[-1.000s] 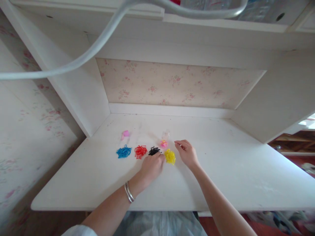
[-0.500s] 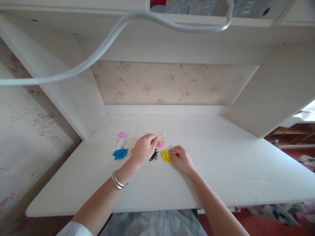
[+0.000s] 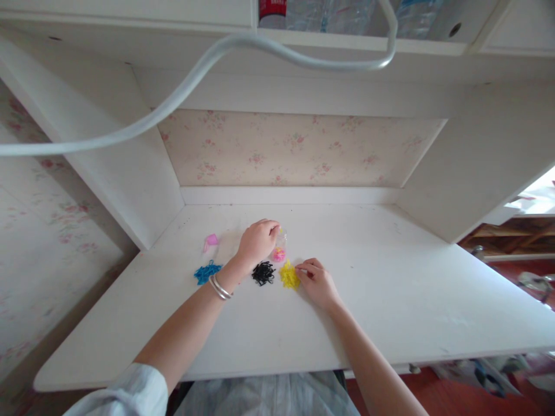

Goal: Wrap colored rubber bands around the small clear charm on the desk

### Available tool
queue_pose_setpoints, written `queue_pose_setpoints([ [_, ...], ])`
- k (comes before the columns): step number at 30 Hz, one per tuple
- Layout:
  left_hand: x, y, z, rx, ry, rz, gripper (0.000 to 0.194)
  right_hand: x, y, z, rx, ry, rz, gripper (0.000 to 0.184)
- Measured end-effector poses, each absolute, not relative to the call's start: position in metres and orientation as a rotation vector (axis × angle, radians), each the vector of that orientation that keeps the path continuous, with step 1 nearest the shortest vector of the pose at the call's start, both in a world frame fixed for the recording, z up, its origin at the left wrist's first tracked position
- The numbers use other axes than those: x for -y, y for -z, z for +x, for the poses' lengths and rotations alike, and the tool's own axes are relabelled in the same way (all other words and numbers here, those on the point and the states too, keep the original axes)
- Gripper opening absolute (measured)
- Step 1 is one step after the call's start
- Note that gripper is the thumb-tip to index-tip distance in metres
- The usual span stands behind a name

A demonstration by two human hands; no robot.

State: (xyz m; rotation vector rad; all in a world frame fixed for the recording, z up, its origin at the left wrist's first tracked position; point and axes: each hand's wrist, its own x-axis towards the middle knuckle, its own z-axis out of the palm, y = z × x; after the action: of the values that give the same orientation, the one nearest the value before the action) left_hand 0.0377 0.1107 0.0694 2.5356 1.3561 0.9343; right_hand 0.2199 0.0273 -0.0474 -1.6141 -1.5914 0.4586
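Note:
My left hand (image 3: 259, 241) is closed in a pinch at the upper end of a small clear plastic bag (image 3: 284, 238). A yellow speck shows at its fingertips, too small to name surely. Pink and yellow bits, like little rubber bands (image 3: 278, 254), lie at the bag's lower end. My right hand (image 3: 318, 281) rests on the table with fingers pinched at the right edge of a pile of yellow rubber bands (image 3: 288, 275); what is between them is hidden. A pile of black rubber bands (image 3: 263, 273) lies left of the yellow one, and blue rubber bands (image 3: 207, 272) lie farther left.
A small pink piece (image 3: 211, 240) lies behind the blue pile on the white table (image 3: 390, 289). A thick white cable or arm (image 3: 217, 49) crosses overhead. Plastic bottles (image 3: 329, 14) stand on the shelf above, and side panels flank the table.
My left hand has moved away from me, toward the bag's upper end, uncovering more of the bag and the black pile. My right hand stays beside the yellow pile. The view has tilted slightly.

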Motion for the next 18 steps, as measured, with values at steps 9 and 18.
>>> queue_pose_setpoints([
  [9, -0.101, -0.063, 0.021, -1.323, -1.048, 2.489, 0.026, -0.025, 0.044, 0.220, 1.643, -0.459, -1.623, 0.028],
  [18, -0.053, -0.036, 0.013, -1.269, -0.932, 2.428, 0.027, -0.023, 0.050, 0.222, 1.642, -0.341, -1.696, 0.025],
])
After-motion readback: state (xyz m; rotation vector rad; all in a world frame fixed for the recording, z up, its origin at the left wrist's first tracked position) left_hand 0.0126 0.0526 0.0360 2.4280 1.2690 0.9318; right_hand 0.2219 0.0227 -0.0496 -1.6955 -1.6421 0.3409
